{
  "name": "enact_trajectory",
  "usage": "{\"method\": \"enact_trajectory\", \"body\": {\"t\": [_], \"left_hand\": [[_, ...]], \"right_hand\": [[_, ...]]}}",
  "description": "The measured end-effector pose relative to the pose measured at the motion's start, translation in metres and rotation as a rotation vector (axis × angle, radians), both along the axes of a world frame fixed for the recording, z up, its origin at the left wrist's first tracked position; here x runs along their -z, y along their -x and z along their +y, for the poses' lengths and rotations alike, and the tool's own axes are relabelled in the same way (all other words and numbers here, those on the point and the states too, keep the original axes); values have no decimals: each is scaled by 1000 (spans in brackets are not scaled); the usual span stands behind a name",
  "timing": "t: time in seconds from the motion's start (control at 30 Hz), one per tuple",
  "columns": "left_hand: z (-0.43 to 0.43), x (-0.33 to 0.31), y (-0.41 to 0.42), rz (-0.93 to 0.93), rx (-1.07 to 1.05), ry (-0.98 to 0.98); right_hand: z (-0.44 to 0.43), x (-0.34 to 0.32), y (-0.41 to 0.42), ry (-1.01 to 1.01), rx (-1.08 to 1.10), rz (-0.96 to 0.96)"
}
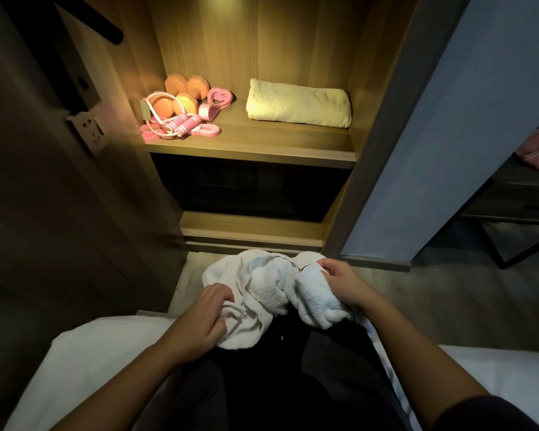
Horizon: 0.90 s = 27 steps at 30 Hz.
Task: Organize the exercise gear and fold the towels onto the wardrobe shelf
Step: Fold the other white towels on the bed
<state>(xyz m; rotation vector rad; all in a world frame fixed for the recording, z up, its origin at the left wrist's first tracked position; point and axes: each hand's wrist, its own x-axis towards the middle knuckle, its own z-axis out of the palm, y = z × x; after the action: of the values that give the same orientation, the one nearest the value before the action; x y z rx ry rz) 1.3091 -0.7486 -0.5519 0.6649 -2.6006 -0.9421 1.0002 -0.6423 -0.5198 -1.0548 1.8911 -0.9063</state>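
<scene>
A crumpled white towel (271, 293) is held between both hands, over the lap. Its left portion is gripped by the curled fingers of the left hand (199, 318). Its right portion is pinched by the right hand (339, 281). Beyond the grip, on the lit wardrobe shelf (249, 150), a folded towel (299, 102) is laid right of the exercise gear (181, 110), apart from it.

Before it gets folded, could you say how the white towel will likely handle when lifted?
Probably floppy: the white towel sags in crumpled folds between the left hand and right hand. Its fluffy pile suggests an easy grip, and it is likely light.
</scene>
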Motion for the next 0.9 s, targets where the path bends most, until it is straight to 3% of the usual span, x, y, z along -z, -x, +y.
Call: {"method": "enact_trajectory", "body": {"t": [0.3, 0.37, 0.43, 0.57, 0.7, 0.9], "left_hand": [[-18, -26, 16, -130, 85, 146], [-33, -51, 26, -30, -36, 1], [-60, -84, 41, 186, -218, -130], [-116, -154, 84, 380, -494, -152], [-169, -224, 108, 536, -778, -114], [-233, -278, 69, 593, -1111, -51]], "right_hand": [[2, -2, 4, -32, -57, -111], [0, -13, 13, -45, -96, -154], [-12, -36, 29, 29, -69, -137], [-51, -108, 80, 261, 179, 71], [-73, -178, 141, 437, 547, 127], [-56, -234, 219, 434, 974, 207]]}}
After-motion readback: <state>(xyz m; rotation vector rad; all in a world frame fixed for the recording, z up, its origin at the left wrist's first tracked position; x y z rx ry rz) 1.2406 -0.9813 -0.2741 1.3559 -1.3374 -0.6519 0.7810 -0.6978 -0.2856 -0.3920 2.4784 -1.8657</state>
